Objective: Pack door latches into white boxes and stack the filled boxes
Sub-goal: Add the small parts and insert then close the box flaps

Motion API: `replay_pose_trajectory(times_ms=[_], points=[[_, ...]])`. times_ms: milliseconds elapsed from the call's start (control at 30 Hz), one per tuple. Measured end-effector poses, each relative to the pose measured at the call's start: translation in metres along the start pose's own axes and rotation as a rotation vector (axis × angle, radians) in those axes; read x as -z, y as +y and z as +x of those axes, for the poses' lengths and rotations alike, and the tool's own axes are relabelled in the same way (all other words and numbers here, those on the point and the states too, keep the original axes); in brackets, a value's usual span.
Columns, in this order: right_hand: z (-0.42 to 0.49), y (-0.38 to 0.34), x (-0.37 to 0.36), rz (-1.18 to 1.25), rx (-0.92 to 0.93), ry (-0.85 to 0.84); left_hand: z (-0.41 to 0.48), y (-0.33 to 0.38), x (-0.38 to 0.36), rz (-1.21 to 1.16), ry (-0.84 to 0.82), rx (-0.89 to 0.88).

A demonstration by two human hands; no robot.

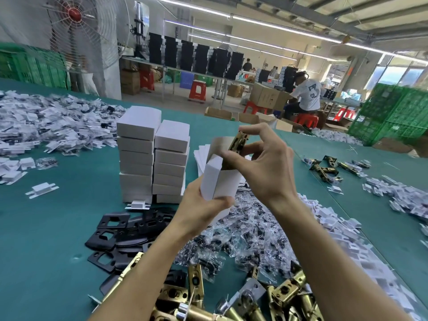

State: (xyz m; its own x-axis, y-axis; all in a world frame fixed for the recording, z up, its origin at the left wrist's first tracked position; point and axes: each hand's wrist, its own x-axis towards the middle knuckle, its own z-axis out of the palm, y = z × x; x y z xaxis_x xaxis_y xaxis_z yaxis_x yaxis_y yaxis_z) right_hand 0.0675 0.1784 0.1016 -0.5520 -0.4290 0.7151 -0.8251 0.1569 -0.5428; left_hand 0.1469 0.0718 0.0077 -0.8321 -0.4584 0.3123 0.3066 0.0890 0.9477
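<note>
1. White box (220, 179), centre of view, top flap open; left hand (205, 205) grips its lower end.
2. Right hand (264, 167) pinches brass latch (238, 141) at the box mouth, lower end of latch inside.
3. Two stacks of closed white boxes (139, 154) at 9 o'clock, side by side on green worktop (46, 228).
4. Loose brass latches (284, 290) heaped at 6 o'clock.
5. Black plates (120, 235) at 8 o'clock; clear bagged parts (250, 232) below the hands.

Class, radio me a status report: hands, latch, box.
Left hand grips open white cardboard box. Right hand pinches brass door latch at box mouth. Nothing blocking.
</note>
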Motion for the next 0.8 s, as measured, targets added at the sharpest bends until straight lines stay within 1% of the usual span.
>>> replay_pose_trajectory(times_ms=[133,300,333,400,467,500,533,600,667,733,800], points=[[-0.006,0.008,-0.006,0.014,-0.030,-0.103,0.002,0.003,-0.001,-0.033,0.079,0.015],[-0.013,0.019,-0.008,-0.111,-0.009,-0.166,0.002,0.000,0.003,-0.011,0.121,0.012],[-0.015,0.021,-0.007,-0.095,0.006,-0.150,0.002,0.000,0.003,-0.011,0.133,0.009],[-0.019,0.028,-0.003,-0.039,0.027,-0.050,0.002,0.000,0.005,-0.021,0.170,0.013],[-0.021,0.046,0.003,0.005,-0.058,0.045,0.002,0.002,0.008,-0.041,0.210,0.010],[-0.021,0.059,0.007,-0.019,-0.146,0.042,0.001,0.003,0.008,-0.069,0.223,0.007],[-0.022,0.076,0.012,-0.095,-0.250,-0.016,0.001,0.004,0.009,-0.102,0.231,0.002],[-0.025,0.115,0.022,-0.359,-0.442,-0.239,-0.002,0.007,0.008,-0.153,0.231,-0.019],[-0.030,0.147,0.032,-0.633,-0.565,-0.444,-0.004,0.011,0.007,-0.184,0.207,-0.052],[-0.035,0.167,0.041,-0.838,-0.618,-0.534,-0.005,0.014,0.006,-0.212,0.165,-0.094],[-0.040,0.181,0.047,-0.972,-0.611,-0.572,-0.006,0.016,0.005,-0.262,0.117,-0.140]])
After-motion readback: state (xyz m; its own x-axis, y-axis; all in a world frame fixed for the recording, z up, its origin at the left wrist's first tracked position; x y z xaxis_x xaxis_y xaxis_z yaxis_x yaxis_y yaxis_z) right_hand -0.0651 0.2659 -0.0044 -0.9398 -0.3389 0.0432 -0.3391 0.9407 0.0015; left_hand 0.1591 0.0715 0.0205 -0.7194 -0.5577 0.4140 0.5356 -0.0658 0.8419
